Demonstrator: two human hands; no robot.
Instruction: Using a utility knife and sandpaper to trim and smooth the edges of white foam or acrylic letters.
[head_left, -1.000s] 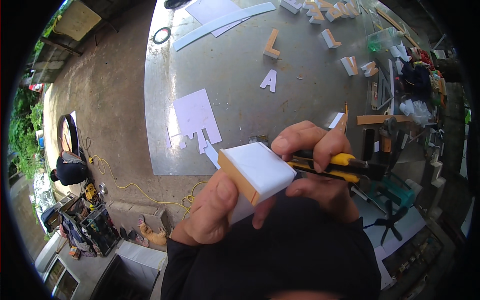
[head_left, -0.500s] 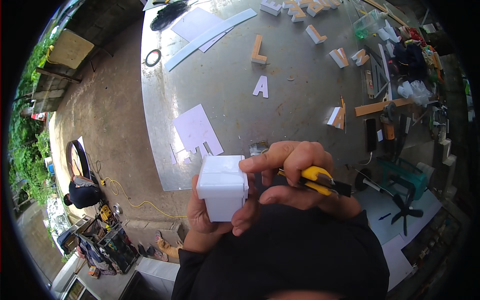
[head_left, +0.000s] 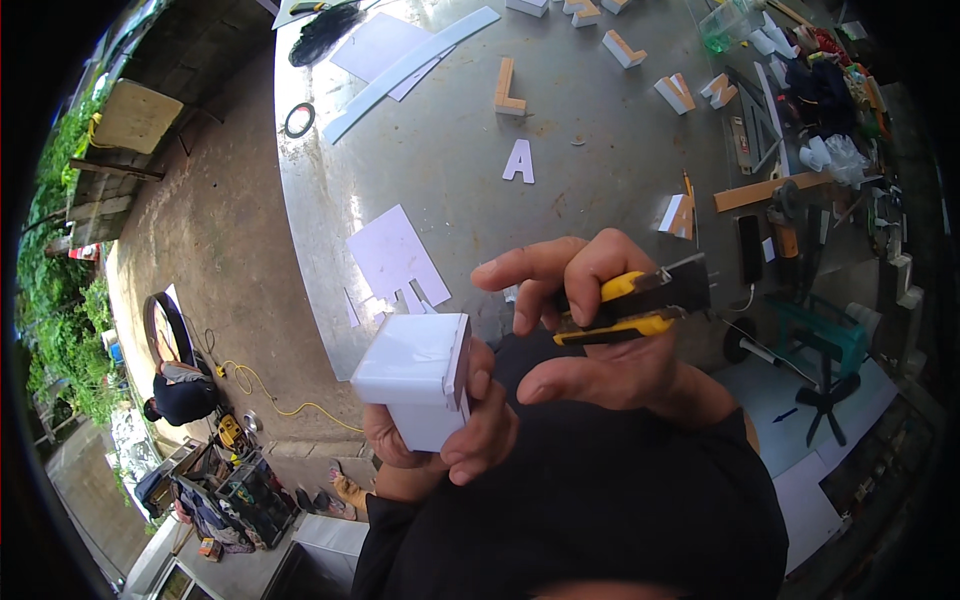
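left hand (head_left: 480, 425): wrapped round the white block, fingers and thumb pressed against its lower sides.
white block (head_left: 412, 362): in the left hand, glossy face upward, upper part wider than the stem under it; left of the right hand and apart from it.
right hand (head_left: 628, 368): thumb and forefinger spread, pinching nothing between them; other fingers curled round the utility knife.
utility knife (head_left: 655, 292): yellow and black, lying across the right hand's curled fingers.
bench (head_left: 560, 210): grey metal, beyond both hands.
lilac sheet (head_left: 395, 250): on the bench, just beyond the left hand, notched along its near edge.
letter-shaped cutout (head_left: 519, 160): flat, pale, farther beyond the right hand.
smartphone (head_left: 749, 245): dark, to the right of the right hand.
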